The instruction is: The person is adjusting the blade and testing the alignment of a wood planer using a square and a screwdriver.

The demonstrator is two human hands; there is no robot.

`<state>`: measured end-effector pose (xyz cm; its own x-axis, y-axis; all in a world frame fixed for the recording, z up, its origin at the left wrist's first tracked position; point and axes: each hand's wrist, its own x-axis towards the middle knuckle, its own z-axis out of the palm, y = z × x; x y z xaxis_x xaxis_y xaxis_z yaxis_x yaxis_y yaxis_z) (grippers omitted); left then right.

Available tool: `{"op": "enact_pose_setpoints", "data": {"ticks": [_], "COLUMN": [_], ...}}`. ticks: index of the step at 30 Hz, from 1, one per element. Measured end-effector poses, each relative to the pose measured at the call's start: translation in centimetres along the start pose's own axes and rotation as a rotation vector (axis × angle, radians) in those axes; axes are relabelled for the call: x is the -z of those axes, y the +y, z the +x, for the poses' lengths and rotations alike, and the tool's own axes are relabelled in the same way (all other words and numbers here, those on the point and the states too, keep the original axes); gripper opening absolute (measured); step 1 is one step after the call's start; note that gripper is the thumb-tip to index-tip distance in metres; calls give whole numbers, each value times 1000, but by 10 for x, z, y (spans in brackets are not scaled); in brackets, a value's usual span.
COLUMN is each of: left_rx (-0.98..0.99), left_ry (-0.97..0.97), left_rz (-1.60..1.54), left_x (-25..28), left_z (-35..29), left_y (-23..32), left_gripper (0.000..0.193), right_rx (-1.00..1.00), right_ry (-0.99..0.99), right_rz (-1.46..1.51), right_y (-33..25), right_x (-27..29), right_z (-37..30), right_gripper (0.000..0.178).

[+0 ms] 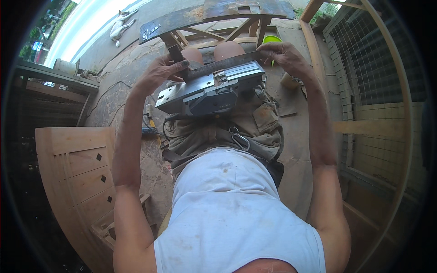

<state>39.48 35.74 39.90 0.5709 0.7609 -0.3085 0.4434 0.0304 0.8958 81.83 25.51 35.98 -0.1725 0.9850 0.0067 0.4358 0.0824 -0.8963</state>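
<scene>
Open-air carpentry workshop: power planer (pixel 209 91), wooden door panel (pixel 77 168), sawhorse (pixel 218 27).

- Daylight scene, evenly bright at the centre, with soft shadows only.
- The sky (pixel 91 20) at upper left is blown out to white glare.
- Heavy fisheye bending; black vignette rings the frame.
- Centre sharp; rim details soften and darken.

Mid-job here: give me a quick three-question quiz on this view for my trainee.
1. True or false: the metal square lies across the base of the upturned electric planer.
2. Which hand grips the square's dark handle end: A) left hand B) right hand?
3. What lies on the ground at the person's left?

Key: 1 true. 2 A. 3 A wooden door panel with small diamond cut-outs.
</scene>
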Motion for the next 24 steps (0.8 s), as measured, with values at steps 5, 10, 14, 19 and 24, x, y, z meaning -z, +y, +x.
{"op": "enact_pose_setpoints", "data": {"ticks": [5, 10, 14, 19, 24], "left_rx": [3, -87, -128, -103, -99], "left_ry": [5, -9, 35, 23, 29], "left_rz": [7, -37, -7, -53, -68], "left_x": [-1, -4, -15, -17, -20], "left_z": [-3, -20, -42, -45, -54], "left_y": [1, 14, 27, 19, 22], "left_gripper": [41, 39, 37, 37, 35], "right_rx": [-17, 63, 96, 5, 31], "right_ry": [18, 101, 106, 120, 155], "right_rz": [-11, 78, -43, 4, 50], "right_y": [-8, -18, -27, -33, -33], "right_x": [-4, -8, -7, -12, -15], "right_z": [-4, -19, -41, -47, -52], "right_gripper": [34, 30, 28, 28, 29]}}
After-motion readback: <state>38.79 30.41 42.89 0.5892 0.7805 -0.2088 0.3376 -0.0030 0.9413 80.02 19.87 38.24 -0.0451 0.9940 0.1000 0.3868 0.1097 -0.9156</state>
